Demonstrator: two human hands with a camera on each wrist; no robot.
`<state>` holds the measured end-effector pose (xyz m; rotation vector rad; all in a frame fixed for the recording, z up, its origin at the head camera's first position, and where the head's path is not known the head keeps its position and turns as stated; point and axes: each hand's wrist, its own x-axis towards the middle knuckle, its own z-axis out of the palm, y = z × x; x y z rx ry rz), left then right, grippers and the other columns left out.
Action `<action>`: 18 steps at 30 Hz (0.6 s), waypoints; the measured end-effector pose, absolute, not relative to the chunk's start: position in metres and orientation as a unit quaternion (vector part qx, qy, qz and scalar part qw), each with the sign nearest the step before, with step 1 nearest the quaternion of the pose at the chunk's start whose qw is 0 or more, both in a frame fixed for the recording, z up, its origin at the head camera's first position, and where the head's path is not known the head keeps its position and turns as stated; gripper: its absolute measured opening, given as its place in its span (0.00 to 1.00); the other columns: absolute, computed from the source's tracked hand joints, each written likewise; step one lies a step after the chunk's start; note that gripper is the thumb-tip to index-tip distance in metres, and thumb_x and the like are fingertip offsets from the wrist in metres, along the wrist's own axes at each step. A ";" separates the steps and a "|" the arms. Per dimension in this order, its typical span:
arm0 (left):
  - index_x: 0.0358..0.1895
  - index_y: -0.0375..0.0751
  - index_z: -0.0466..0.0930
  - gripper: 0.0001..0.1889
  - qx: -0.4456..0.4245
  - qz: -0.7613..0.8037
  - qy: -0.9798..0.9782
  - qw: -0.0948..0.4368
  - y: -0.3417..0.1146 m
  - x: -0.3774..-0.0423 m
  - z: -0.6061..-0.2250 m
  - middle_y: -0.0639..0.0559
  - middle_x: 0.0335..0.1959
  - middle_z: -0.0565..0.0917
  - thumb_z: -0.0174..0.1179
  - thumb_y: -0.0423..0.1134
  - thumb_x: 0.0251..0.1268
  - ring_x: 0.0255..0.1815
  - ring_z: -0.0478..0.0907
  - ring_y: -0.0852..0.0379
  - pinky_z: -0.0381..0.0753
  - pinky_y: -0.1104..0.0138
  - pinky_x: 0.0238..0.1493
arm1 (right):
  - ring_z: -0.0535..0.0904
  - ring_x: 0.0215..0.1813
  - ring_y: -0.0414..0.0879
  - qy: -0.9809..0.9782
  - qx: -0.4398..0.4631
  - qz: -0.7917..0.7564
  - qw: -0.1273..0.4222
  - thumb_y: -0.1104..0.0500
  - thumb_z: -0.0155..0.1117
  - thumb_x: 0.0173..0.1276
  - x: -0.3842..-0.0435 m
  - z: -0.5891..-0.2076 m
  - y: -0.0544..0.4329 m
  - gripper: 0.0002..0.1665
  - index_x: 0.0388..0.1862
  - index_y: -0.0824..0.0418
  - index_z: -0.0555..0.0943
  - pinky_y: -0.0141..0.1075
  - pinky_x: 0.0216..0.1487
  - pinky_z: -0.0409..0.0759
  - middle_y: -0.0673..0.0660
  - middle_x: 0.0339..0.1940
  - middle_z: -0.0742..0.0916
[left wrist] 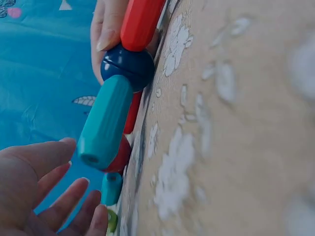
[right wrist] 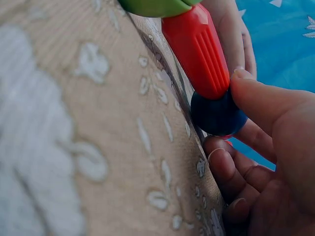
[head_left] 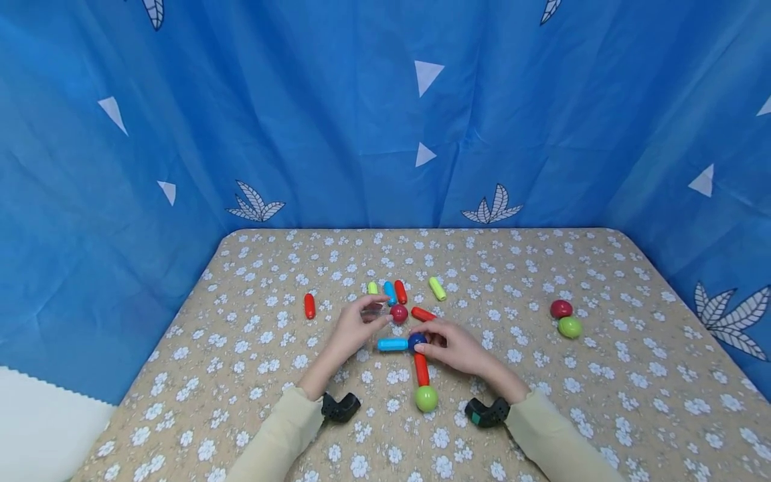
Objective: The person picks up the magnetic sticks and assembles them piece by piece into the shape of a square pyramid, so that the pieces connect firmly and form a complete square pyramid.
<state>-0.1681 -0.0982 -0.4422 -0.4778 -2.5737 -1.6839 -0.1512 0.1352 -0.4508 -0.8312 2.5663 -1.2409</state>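
Note:
My right hand point(head_left: 452, 345) pinches a dark blue ball point(head_left: 417, 343) between thumb and fingers. Joined to that ball are a light blue rod point(head_left: 393, 345), pointing left, and a red rod point(right wrist: 199, 54), running towards me. The red rod's near end carries a green ball point(head_left: 426, 399). Another red rod point(head_left: 423, 313) lies just beyond the blue ball; whether it is joined is hidden by my right fingers. My left hand point(head_left: 352, 328) has its fingers spread and holds nothing visible. A dark red ball point(head_left: 399, 313) sits close to its fingertips.
Past my hands lie a yellow-green rod point(head_left: 373, 288), a blue rod point(head_left: 390, 292), a red rod point(head_left: 400, 291) and another yellow-green rod point(head_left: 437, 288). One red rod point(head_left: 310, 306) is farther left. At right are a red ball point(head_left: 561, 308) and a green ball point(head_left: 569, 327). Blue curtains surround the flowered table.

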 end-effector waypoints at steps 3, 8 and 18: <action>0.57 0.39 0.76 0.22 -0.170 -0.526 -0.833 0.011 -0.090 -0.173 -0.441 0.45 0.52 0.78 0.66 0.34 0.58 0.51 0.75 0.48 0.76 0.59 0.49 | 0.72 0.30 0.41 0.854 -0.288 -0.424 0.092 0.47 0.62 0.66 -0.151 -0.453 0.138 0.19 0.52 0.53 0.80 0.34 0.30 0.74 0.46 0.31 0.78; 0.54 0.40 0.79 0.20 -0.194 -0.450 -0.872 0.008 -0.077 -0.176 -0.437 0.46 0.48 0.80 0.67 0.34 0.56 0.46 0.76 0.53 0.77 0.62 0.44 | 0.72 0.32 0.44 0.826 -0.303 -0.459 0.125 0.53 0.61 0.67 -0.152 -0.449 0.148 0.17 0.52 0.58 0.80 0.34 0.31 0.73 0.49 0.33 0.78; 0.52 0.43 0.81 0.19 -0.192 -0.354 -0.915 0.012 -0.075 -0.175 -0.435 0.48 0.47 0.80 0.69 0.37 0.54 0.47 0.76 0.54 0.76 0.63 0.43 | 0.73 0.32 0.44 0.823 -0.309 -0.453 0.148 0.53 0.61 0.67 -0.156 -0.447 0.154 0.15 0.51 0.55 0.80 0.35 0.32 0.74 0.48 0.33 0.79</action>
